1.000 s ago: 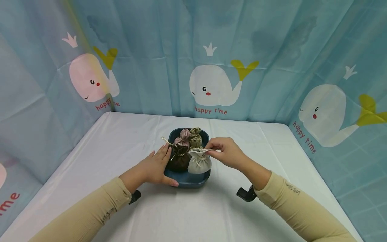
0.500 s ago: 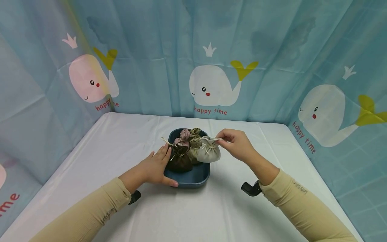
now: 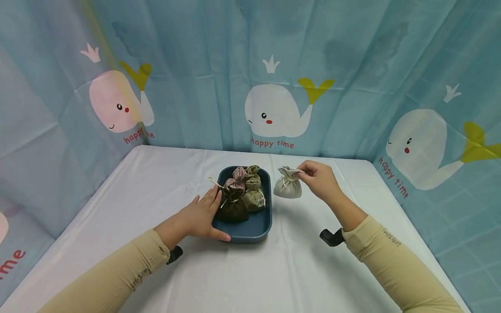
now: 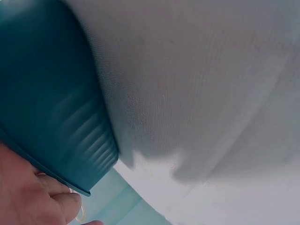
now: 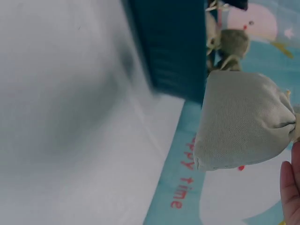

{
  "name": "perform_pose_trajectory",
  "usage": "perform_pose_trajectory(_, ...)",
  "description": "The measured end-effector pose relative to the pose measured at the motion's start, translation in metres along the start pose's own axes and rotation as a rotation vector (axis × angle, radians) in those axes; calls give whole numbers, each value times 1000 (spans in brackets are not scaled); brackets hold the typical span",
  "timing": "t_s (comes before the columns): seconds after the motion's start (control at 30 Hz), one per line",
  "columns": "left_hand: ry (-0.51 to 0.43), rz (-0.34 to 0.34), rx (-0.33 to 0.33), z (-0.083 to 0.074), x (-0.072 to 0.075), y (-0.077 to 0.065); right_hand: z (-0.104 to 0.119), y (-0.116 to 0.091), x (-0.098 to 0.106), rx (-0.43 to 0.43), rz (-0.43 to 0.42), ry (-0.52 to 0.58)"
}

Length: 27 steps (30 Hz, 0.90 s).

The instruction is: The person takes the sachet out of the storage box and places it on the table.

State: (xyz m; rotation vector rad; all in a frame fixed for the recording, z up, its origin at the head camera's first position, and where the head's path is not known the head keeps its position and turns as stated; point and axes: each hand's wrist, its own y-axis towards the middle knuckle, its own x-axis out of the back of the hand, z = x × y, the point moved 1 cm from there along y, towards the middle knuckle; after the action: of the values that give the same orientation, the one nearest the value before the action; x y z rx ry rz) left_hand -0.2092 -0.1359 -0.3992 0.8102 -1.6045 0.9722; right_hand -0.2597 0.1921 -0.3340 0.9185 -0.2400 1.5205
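Observation:
Pinched at its gathered neck by my right hand (image 3: 318, 179), a light grey drawstring pouch (image 3: 288, 184) hangs just right of the blue basin (image 3: 250, 238). The right wrist view shows the same pouch (image 5: 243, 122) large, above the tabletop, with fingertips at its tied end. My left hand (image 3: 201, 214) rests on the basin's left rim with fingers straight and thumb at the front edge. Inside the basin lie a dark brown pouch (image 3: 233, 211), a pink pouch (image 3: 235, 181) and olive green pouches (image 3: 254, 199). In the left wrist view the basin wall (image 4: 51, 103) hides most of that hand's grip.
A white cloth (image 3: 242, 278) covers the table. Blue curtains (image 3: 195, 87) printed with whales enclose the back and both sides. A black wrist camera mount (image 3: 332, 237) hangs below the right forearm, and another mount (image 3: 175, 254) sits by the left cuff.
My right hand has lifted the light grey pouch out of the basin and carried it right and away from me, past the rim. The olive pouch beneath is uncovered. My left hand stays put.

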Motion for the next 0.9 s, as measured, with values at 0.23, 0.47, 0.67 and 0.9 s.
perform_pose_trajectory(0.23,7,6,2,1,-1,1,-20,7,-4,-21,-13,-43)
perform_pose_trajectory(0.47,2,11,8,1,0,1,-44,13,-12,-101,-29,-83)
perform_pose_trajectory(0.67,8,13,6,0,0,1,-61,16,-20,-184,-55,-86)
perform_pose_trajectory(0.9,6,10,5,0,0,1,-69,16,-29,-224,-40,-72)
